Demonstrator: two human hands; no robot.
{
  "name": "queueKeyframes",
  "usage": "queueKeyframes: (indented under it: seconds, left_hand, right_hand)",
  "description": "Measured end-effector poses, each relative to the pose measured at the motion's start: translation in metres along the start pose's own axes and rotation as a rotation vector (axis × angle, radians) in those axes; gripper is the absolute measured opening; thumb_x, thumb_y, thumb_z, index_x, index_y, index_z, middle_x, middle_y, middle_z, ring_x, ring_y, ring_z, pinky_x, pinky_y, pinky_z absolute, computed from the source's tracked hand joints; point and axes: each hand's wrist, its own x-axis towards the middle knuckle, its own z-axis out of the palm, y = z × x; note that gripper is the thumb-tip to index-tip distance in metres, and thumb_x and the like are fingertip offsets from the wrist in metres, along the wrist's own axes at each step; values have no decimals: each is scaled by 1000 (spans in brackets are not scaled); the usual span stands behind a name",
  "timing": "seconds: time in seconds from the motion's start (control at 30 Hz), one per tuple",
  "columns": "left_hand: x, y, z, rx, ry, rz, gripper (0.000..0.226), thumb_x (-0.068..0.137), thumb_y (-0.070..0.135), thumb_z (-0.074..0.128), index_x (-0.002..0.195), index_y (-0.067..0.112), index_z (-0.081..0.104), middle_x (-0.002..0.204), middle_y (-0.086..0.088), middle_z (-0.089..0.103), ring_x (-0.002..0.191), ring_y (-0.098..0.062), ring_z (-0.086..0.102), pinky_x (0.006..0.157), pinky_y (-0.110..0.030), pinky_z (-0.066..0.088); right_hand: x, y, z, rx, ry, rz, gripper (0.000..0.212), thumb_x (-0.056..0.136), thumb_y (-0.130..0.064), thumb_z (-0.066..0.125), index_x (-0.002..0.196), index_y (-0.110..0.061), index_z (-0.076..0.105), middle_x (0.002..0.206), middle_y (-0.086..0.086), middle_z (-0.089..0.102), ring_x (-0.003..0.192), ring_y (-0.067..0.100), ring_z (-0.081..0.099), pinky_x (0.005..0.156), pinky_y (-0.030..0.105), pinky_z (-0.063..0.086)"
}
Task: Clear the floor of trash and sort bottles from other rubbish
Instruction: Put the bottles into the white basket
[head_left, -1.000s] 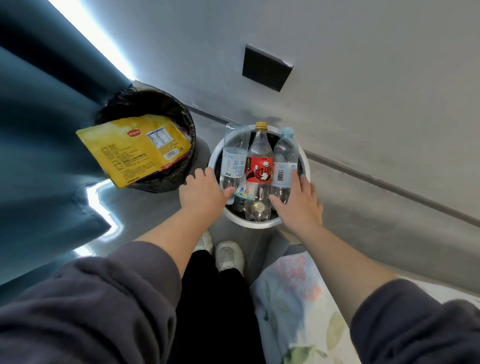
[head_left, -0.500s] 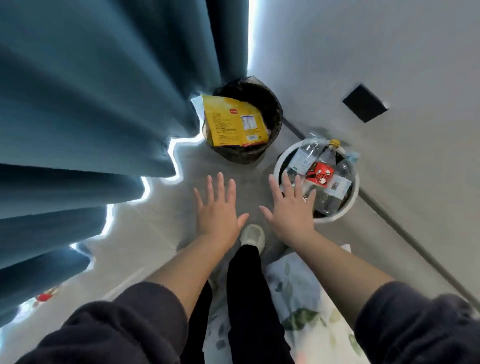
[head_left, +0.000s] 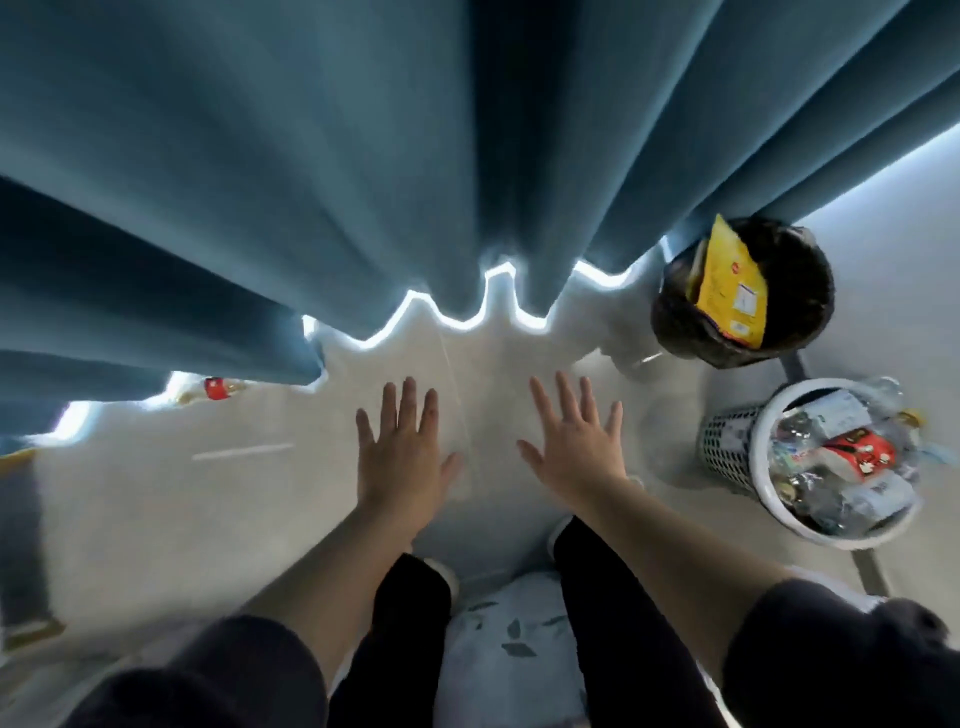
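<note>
- My left hand (head_left: 402, 457) is spread flat, fingers splayed, palm down over the bare floor (head_left: 156, 519), holding nothing.
- My right hand (head_left: 574, 447) is the same: wide, fingers fanned, empty, just right of the left one, a gap between them.
- Landmark is the white basket (head_left: 727, 452): it stands on the floor, well to the right of my right hand, and is packed with clear bottles (head_left: 836, 467), one with a red label.
- The black bin (head_left: 685, 322) sits just beyond the white basket, near the curtain hem, lined with a dark bag; a yellow packet (head_left: 727, 280) sticks out of it at a tilt.
- Far left of the white basket, past both hands, one loose bottle (head_left: 215, 388) with a red label lies on the floor at the curtain edge, partly tucked under the fabric; blurred, can't read the label.
- The teal curtain (head_left: 363, 156) fills the top of the view, light leaking under its hem.
- Dark sleeves are pushed up both forearms; black trousers and pale shoes show below my hands, well left of the basket.
- A pale leaf-print cloth (head_left: 498, 654) lies between my legs.
</note>
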Motion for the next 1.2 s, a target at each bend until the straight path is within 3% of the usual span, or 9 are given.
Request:
queueKeyframes:
  seconds: [0.2, 0.4, 0.73, 0.9, 1.2]
  left_hand:
    - [-57, -187, 45, -137, -32, -291, 79, 93, 65, 26, 154, 21, 3, 162, -7, -5, 149, -30, -5, 117, -54, 8]
    - [-98, -319, 102, -218, -39, -457, 81, 91, 67, 25, 154, 20, 5, 162, -9, -3, 148, -33, -2, 117, -55, 11]
    - [-68, -427, 161, -454, -11, -628, 80, 93, 59, 37, 153, 19, 1, 162, -9, -5, 148, -30, -5, 115, -57, 3]
    - [-31, -476, 223, -514, -16, -724, 81, 93, 59, 37, 153, 19, 1, 161, -10, -2, 148, -32, -2, 115, -57, 8]
    - [43, -497, 352, -656, -22, -703, 82, 93, 56, 42, 152, 18, 1, 161, -10, 0, 148, -30, -2, 116, -56, 9]
  right_hand:
    - [7, -184, 34, -115, -50, -185, 79, 95, -57, 34, 152, -32, -15, 162, 2, -13, 149, 31, -9, 116, 61, 4]
    - [29, -338, 60, -257, -77, -406, 81, 94, -58, 39, 152, -33, -12, 162, 2, -8, 149, 31, -5, 116, 57, 7]
    - [109, -481, 94, -413, -241, -557, 87, 92, -49, 55, 153, -33, -5, 163, -1, -3, 149, 29, 2, 116, 52, 22]
    - [182, -542, 140, -577, -228, -622, 89, 91, -47, 56, 153, -27, -5, 161, 2, 1, 148, 29, 5, 112, 47, 32]
    - [302, -586, 247, -527, -263, -441, 92, 88, -42, 62, 153, -23, -1, 161, 6, 7, 147, 30, 11, 114, 48, 28]
